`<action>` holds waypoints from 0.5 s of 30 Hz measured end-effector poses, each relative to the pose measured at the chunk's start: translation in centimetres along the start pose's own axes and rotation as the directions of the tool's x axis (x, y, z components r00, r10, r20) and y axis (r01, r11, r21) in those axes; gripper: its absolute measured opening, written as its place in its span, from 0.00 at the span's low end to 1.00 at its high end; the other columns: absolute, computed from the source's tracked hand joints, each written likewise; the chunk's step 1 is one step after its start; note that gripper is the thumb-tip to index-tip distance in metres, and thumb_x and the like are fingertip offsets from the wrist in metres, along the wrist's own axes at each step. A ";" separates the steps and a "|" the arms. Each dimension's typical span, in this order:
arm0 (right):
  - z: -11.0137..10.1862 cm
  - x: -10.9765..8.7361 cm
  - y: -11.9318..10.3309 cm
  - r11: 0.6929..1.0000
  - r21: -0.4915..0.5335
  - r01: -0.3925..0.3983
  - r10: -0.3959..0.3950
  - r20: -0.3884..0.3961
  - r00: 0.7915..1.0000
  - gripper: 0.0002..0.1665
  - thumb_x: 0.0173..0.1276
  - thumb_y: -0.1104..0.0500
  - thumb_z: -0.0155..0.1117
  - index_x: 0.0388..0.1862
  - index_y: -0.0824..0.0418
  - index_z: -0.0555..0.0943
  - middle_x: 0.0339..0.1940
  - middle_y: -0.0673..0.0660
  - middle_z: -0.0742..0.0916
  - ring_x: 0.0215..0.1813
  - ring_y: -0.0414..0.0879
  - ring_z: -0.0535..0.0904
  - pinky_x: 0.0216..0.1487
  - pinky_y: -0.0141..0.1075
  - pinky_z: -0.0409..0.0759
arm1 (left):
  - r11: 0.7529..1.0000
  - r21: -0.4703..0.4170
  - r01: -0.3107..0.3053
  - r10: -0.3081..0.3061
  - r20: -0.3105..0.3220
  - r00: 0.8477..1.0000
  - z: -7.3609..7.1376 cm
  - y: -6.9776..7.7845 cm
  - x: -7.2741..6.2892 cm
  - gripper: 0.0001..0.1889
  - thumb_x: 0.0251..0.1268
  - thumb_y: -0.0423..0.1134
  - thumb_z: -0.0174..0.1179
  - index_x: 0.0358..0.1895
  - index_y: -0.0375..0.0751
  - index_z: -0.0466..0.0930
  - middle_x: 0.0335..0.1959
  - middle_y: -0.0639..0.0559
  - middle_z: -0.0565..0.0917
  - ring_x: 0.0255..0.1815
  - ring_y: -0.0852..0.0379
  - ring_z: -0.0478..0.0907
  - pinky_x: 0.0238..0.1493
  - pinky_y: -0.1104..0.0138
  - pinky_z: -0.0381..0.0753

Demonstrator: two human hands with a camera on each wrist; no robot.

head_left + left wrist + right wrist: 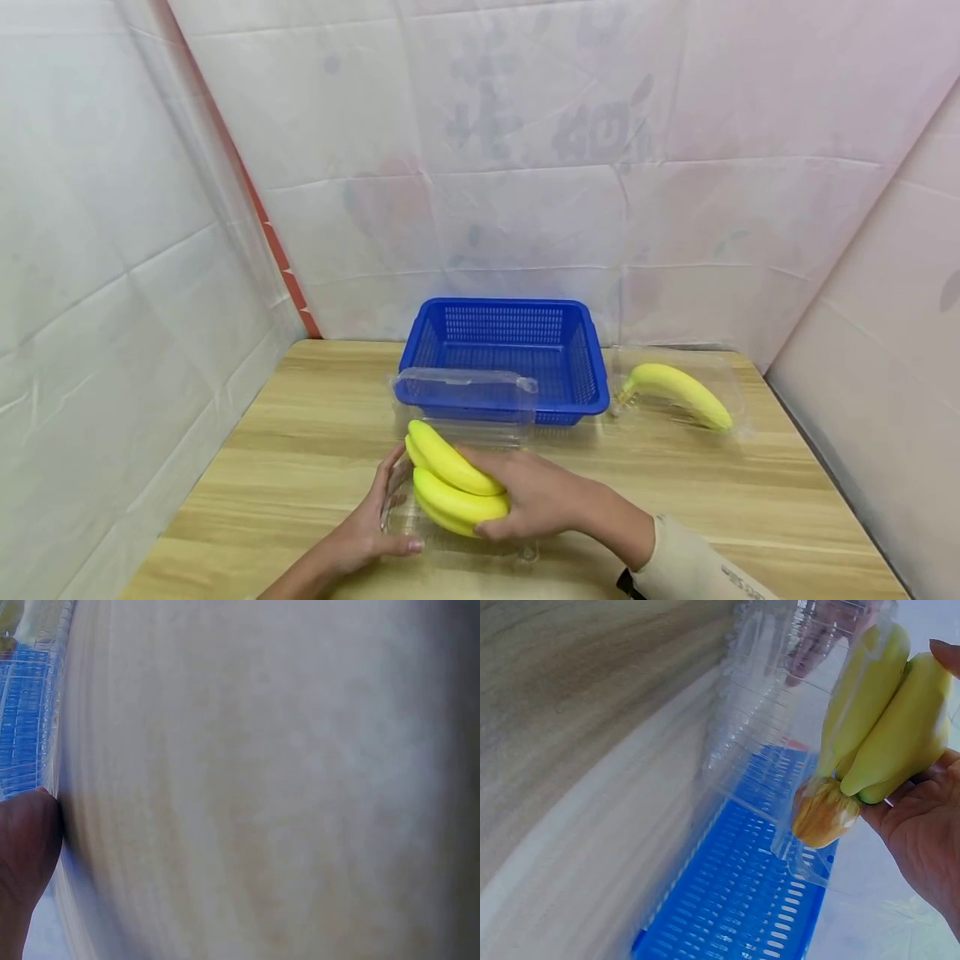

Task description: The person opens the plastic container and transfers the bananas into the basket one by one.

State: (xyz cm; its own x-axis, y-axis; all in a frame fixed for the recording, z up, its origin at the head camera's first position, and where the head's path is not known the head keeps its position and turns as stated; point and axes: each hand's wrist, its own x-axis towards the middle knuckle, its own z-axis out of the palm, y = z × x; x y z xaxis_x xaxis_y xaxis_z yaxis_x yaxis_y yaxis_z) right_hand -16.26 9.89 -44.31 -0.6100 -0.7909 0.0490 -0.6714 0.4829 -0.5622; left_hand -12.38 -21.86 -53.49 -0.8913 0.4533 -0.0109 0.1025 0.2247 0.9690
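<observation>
My right hand [536, 492] grips a bunch of yellow bananas [457, 500], thumb on the near side and fingers on the far side. The bunch is tilted over the tray of a clear plastic clamshell box [442, 546]. In the right wrist view the bananas [900, 727] run down to a brownish-orange rounded lump [825, 814]. My left hand [363, 525] holds the box at its left side, fingers along the wall and thumb at the front. Its raised lid [465, 392] overlaps the basket's front. The left wrist view shows mostly blurred tabletop and a thumb [30, 840].
Behind the box stands a blue plastic basket [510, 417] with slotted walls. At the back right, a single banana [678, 392] lies with clear plastic packaging [735, 375] around it. White printed sheets [525, 208] enclose the wooden table [300, 433] at the back and sides.
</observation>
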 end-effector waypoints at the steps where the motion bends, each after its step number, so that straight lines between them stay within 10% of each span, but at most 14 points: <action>1: -0.1 0.0 -0.1 1.000 -0.002 0.005 -0.005 -0.006 1.000 0.59 0.62 0.40 0.76 0.88 0.39 0.57 0.48 0.39 0.85 0.40 0.32 0.77 0.45 0.28 0.80 | 1.000 -0.001 0.010 -0.010 0.001 1.000 0.0 0.0 0.0 0.72 0.54 0.35 0.79 0.88 0.45 0.25 0.89 0.29 0.44 0.88 0.26 0.43 0.75 0.77 0.61; 9: -1.4 -0.6 -1.0 1.000 0.010 0.021 -0.021 -0.042 0.999 0.60 0.62 0.41 0.76 0.88 0.36 0.55 0.52 0.39 0.85 0.43 0.33 0.77 0.46 0.29 0.80 | 0.999 0.002 0.047 -0.047 0.001 0.999 0.1 0.1 -0.2 0.72 0.54 0.35 0.79 0.88 0.57 0.27 0.89 0.30 0.44 0.88 0.27 0.43 0.75 0.78 0.60; 15: -3.0 -1.1 -1.8 0.997 0.063 0.045 -0.039 -0.099 0.994 0.59 0.62 0.43 0.77 0.88 0.34 0.56 0.56 0.41 0.85 0.45 0.35 0.78 0.48 0.30 0.80 | 1.000 0.014 0.025 -0.025 -0.002 1.000 -0.1 0.1 -0.2 0.71 0.54 0.35 0.79 0.89 0.52 0.27 0.89 0.32 0.46 0.89 0.49 0.49 0.76 0.76 0.61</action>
State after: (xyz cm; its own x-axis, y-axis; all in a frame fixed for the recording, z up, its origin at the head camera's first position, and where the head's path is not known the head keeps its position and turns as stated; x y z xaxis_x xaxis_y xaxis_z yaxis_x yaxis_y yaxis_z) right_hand -15.68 11.00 -40.87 -0.6223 -0.7679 0.1521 -0.6701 0.4221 -0.6106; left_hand -12.26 -21.97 -53.40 -0.8943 0.4462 -0.0345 0.0865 0.2480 0.9649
